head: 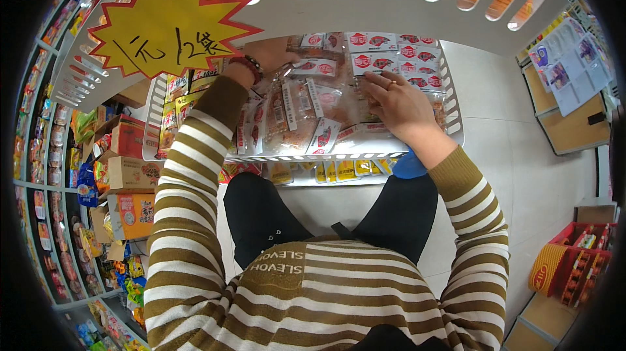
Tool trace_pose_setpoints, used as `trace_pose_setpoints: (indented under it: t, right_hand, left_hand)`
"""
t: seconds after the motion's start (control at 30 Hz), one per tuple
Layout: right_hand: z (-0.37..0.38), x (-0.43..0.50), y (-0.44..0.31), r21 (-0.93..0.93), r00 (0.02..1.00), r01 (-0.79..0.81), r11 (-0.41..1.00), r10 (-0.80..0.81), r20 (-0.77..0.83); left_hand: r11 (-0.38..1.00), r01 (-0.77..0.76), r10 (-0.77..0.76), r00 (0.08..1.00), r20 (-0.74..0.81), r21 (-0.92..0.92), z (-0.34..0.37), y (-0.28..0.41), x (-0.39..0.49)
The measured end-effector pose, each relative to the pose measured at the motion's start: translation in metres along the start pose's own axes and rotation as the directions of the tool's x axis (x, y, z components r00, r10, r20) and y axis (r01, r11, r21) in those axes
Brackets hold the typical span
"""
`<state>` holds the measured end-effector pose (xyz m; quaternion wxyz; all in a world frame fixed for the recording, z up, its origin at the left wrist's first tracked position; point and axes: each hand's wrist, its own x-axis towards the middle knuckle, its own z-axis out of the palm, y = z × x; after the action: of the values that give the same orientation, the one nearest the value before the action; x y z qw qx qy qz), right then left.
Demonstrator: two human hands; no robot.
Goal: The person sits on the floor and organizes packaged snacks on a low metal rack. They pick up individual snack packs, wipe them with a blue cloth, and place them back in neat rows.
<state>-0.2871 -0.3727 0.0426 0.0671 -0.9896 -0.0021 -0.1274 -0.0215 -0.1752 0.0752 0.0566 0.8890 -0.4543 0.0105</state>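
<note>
Both hands are in a white plastic basket (376,148) filled with clear packets of snack food. My left hand (274,57), with a dark red beaded bracelet at the wrist, reaches in at the back left; its fingertips touch the packets, and whether they grip one is unclear. My right hand (398,101), with a ring, lies spread over packets right of centre, fingertips near a white-labelled packet (374,63). Between the hands lie loose clear packets (293,121) with white strip labels. Rows of packets with red-and-white labels (418,52) fill the back right. Yellow packets (168,116) stand at the left end.
A higher white basket (323,16) overhangs the back, bearing a yellow starburst price sign (171,28). A lower tier holds yellow packets (342,171). Cardboard boxes (129,175) and snack shelves stand left. A red display box (582,253) is at right, on the tiled floor's far side.
</note>
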Motion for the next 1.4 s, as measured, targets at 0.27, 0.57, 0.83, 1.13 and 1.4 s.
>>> trace_pose_setpoints:
  t: [0.27, 0.57, 0.83, 1.13, 1.4]
  right_hand:
    - [0.013, -0.001, 0.007, 0.018, 0.999, 0.012, 1.000, -0.011, -0.042]
    - [-0.003, 0.006, 0.006, 0.195, 0.973, -0.227, 0.954, 0.215, 0.079]
    - [0.018, 0.007, 0.028, 0.655, 0.942, -0.181, 0.733, 0.322, -0.099]
    - [-0.018, -0.022, -0.002, 0.201, 0.985, 0.023, 0.979, 0.012, -0.173]
    - [-0.010, -0.033, -0.003, 0.062, 0.992, 0.106, 0.992, -0.101, -0.071]
  left_hand:
    - [0.990, -0.025, 0.070, 0.944, -0.324, 0.140, 0.019, -0.034, 0.000]
    - [0.437, 0.096, -0.061, 0.995, 0.076, -0.894, -0.027, 0.096, -0.072]
    - [0.151, 0.432, -0.119, 0.901, 0.417, -0.889, 0.041, 0.117, -0.061]
    - [0.255, 0.429, -0.072, 0.902, 0.426, -0.866, 0.073, 0.128, -0.052]
    - [0.324, 0.266, -0.201, 0.957, 0.209, -0.908, 0.031, 0.120, -0.048]
